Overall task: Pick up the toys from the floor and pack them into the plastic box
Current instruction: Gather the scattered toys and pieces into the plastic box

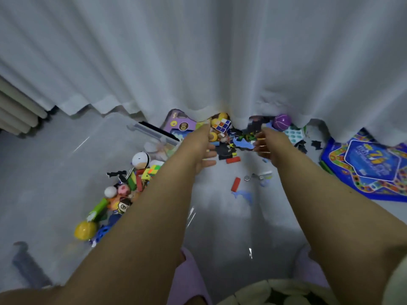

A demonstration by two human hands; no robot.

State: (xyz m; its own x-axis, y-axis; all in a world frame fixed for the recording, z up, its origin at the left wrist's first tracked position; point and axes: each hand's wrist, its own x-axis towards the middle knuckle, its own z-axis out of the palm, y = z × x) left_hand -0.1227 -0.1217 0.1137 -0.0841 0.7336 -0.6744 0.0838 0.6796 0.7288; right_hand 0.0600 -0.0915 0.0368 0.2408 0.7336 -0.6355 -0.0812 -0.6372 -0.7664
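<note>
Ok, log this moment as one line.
left hand: open, reaching | right hand: open, reaching | target: toy pile by curtain | plastic box: partly filled

Pale glossy floor bearing scattered toys: two red blocks, a blue game board at right, a purple ball and puzzle cube beside the curtain hem.

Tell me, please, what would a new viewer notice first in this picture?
First, the two bare arms reaching forward, left hand and right hand open over a heap of small toys at the white curtain's hem. Next, the clear plastic box of colourful toys at left, and the blue game board at right.
</note>
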